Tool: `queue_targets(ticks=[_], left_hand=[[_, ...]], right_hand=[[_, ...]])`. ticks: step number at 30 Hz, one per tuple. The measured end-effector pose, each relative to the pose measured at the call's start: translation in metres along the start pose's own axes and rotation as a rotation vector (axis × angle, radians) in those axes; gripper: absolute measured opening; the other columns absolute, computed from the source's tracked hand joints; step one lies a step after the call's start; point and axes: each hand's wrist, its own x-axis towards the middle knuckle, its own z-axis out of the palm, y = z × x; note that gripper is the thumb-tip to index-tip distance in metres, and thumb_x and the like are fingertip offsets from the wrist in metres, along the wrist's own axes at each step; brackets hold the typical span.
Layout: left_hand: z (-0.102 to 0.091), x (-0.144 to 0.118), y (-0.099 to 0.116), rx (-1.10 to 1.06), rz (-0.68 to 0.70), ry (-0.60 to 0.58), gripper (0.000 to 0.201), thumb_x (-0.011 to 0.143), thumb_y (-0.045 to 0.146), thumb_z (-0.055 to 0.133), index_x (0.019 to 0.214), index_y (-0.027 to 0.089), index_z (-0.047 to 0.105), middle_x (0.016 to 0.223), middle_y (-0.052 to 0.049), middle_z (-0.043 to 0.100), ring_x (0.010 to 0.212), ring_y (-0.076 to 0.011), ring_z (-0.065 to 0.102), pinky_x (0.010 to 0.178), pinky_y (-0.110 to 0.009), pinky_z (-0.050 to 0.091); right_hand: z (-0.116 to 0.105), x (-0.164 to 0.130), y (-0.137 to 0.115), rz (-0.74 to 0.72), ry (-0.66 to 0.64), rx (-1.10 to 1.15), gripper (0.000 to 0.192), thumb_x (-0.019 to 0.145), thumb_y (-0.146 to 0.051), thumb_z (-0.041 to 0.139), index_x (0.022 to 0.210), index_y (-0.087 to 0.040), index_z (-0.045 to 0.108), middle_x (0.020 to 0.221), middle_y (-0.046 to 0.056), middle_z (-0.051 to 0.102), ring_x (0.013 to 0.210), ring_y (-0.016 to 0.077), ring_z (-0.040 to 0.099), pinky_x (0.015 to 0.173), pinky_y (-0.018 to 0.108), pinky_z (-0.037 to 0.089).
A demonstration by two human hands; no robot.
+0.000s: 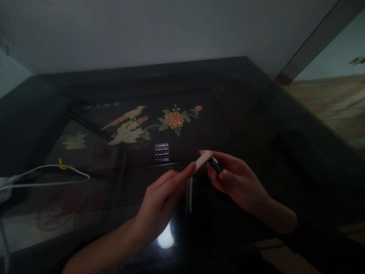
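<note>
My left hand is closed on a flat, pale object seen nearly edge-on, perhaps a phone, with the fingers along its near end. Below that hand, thin pale strips show; I cannot tell whether they belong to the held object or are a reflection. My right hand pinches a small black piece with a whitish part, close against the far end of the pale object. A small clear plastic case with rows of dark pieces lies beyond my hands on the table.
The glossy dark table bears a bird-and-flower picture and reflects light. A white cable with a yellow tie lies at left, running to a white plug or adapter. A dark object sits at right. A wall stands behind.
</note>
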Motion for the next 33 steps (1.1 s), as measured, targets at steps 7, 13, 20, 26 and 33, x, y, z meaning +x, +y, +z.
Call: queue_targets(ticks=[7,13,20,26,33], left_hand=[[-0.0004,-0.0003,-0.0018,-0.031,-0.026,-0.003,0.056,0.092,0.004,0.046,0.141,0.032,0.046,0.090,0.000,0.063,0.074,-0.0102,0.057,0.066,-0.018,0.050],[0.0016,-0.0005,-0.0015,-0.041,-0.032,0.015,0.057,0.092,0.004,0.048,0.141,0.034,0.046,0.088,0.000,0.062,0.073,-0.0098,0.057,0.065,-0.017,0.049],[0.0034,-0.0016,0.0020,-0.046,-0.030,0.032,0.057,0.091,0.003,0.049,0.139,0.034,0.048,0.084,0.001,0.061,0.068,-0.0090,0.056,0.061,-0.016,0.048],[0.0075,-0.0032,0.0054,-0.069,0.023,0.010,0.056,0.090,0.002,0.047,0.138,0.030,0.050,0.080,0.000,0.060,0.064,-0.0092,0.055,0.056,-0.016,0.048],[0.0060,-0.0030,0.0033,-0.065,0.016,0.014,0.062,0.089,-0.001,0.048,0.140,0.033,0.048,0.085,0.001,0.060,0.068,-0.0083,0.056,0.062,-0.015,0.049]], right_hand=[[-0.0012,0.0000,0.0012,-0.008,-0.001,-0.016,0.039,0.069,-0.037,0.083,0.106,-0.028,0.074,0.068,-0.003,0.055,0.051,0.0061,0.041,0.043,0.017,0.033],[-0.0012,0.0001,0.0024,-0.027,-0.010,-0.024,0.042,0.069,-0.038,0.082,0.108,-0.027,0.073,0.067,-0.003,0.054,0.050,0.0058,0.040,0.042,0.018,0.030],[-0.0014,-0.0001,0.0019,-0.026,-0.014,-0.036,0.041,0.071,-0.037,0.081,0.110,-0.027,0.073,0.068,-0.003,0.053,0.050,0.0051,0.039,0.042,0.017,0.030],[0.0000,-0.0005,0.0007,-0.019,0.021,-0.035,0.036,0.070,-0.034,0.081,0.106,-0.030,0.075,0.068,-0.003,0.052,0.050,0.0051,0.038,0.041,0.016,0.030],[-0.0005,0.0008,0.0011,-0.009,0.015,-0.014,0.036,0.069,-0.033,0.082,0.104,-0.030,0.076,0.067,-0.004,0.050,0.049,0.0042,0.037,0.040,0.015,0.029]])
